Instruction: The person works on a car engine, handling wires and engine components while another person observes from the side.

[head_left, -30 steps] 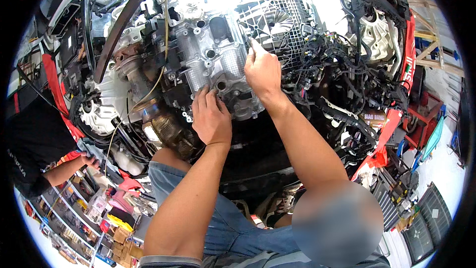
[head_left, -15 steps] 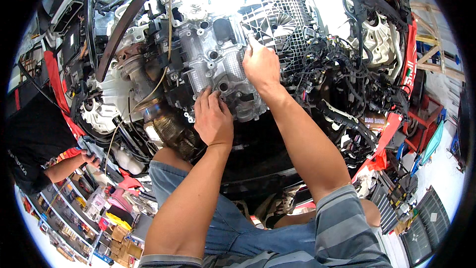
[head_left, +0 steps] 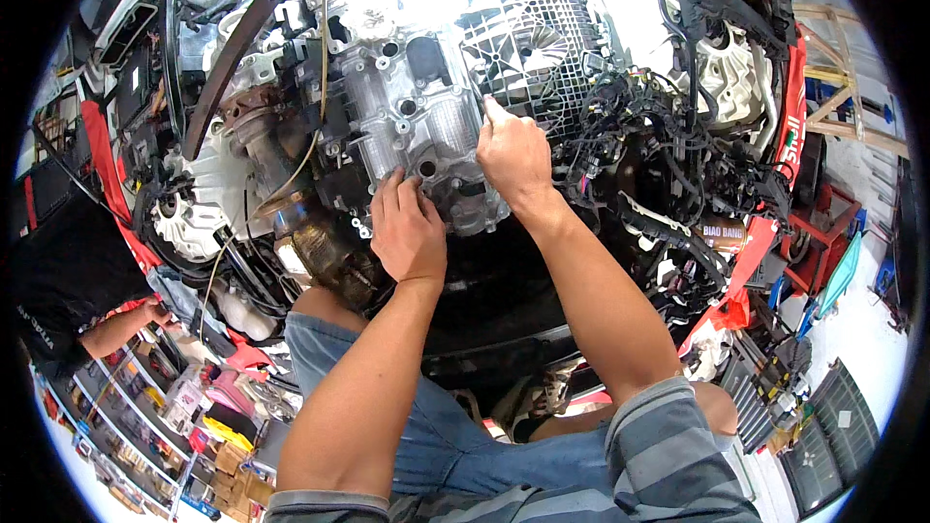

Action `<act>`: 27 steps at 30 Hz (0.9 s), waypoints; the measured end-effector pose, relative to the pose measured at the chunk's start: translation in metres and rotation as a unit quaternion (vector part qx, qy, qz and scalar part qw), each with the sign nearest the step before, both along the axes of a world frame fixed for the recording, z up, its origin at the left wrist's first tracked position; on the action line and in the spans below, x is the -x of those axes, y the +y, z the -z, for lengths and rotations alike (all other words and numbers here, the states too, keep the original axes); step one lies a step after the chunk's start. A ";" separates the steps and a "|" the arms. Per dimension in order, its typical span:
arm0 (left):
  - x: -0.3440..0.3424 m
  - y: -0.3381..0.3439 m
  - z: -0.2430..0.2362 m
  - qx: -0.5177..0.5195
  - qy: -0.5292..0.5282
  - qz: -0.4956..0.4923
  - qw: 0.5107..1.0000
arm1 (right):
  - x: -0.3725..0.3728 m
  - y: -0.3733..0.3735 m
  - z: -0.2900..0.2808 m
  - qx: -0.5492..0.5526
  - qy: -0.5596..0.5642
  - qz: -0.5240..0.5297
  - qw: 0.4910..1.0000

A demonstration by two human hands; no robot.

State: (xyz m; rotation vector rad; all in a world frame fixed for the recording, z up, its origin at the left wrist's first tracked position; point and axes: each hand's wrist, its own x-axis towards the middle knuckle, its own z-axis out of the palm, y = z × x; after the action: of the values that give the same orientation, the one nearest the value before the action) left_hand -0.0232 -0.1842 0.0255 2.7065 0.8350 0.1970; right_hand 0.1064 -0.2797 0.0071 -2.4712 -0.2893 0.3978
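A silver cast-metal engine cover (head_left: 409,136) with round holes sits on the engine below me. On its near left edge rests my left hand (head_left: 409,232), fingers stretched out flat against the metal. My right hand (head_left: 515,160) is at the cover's right edge, with the index finger pointing forward along it. The other fingers of that hand curl under, and anything inside them is hidden. Just beyond my right hand is a ribbed, grid-patterned part (head_left: 533,44), washed out by glare at the top.
Black wiring bundles (head_left: 630,126) lie right of the engine. A brownish exhaust pipe (head_left: 325,242) runs on the left, below a dark curved bar (head_left: 237,53). A brown can (head_left: 722,234) stands at the right. Another person's arm (head_left: 121,329) is at far left.
My right hand has drawn back a little toward me along the cover's edge. My left hand stays in nearly the same place on the cover. The view has shifted slightly.
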 end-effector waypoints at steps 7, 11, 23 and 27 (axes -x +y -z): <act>0.000 0.000 -0.001 0.004 -0.003 0.003 1.000 | 0.022 -0.015 -0.004 0.028 0.022 -0.010 0.999; 0.001 0.000 0.000 -0.006 0.005 0.004 1.000 | 0.034 -0.021 -0.011 0.025 0.032 -0.001 0.999; 0.001 0.000 0.001 -0.004 0.007 0.002 1.000 | 0.056 -0.043 -0.027 0.062 0.068 -0.012 0.996; 0.000 -0.001 -0.001 -0.001 0.001 -0.001 1.000 | 0.060 -0.056 -0.026 0.035 0.085 -0.019 0.996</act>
State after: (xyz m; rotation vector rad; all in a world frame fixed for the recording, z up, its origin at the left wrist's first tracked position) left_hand -0.0230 -0.1856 0.0266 2.7083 0.8395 0.1972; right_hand 0.0461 -0.3361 0.0334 -2.4835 -0.2561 0.6400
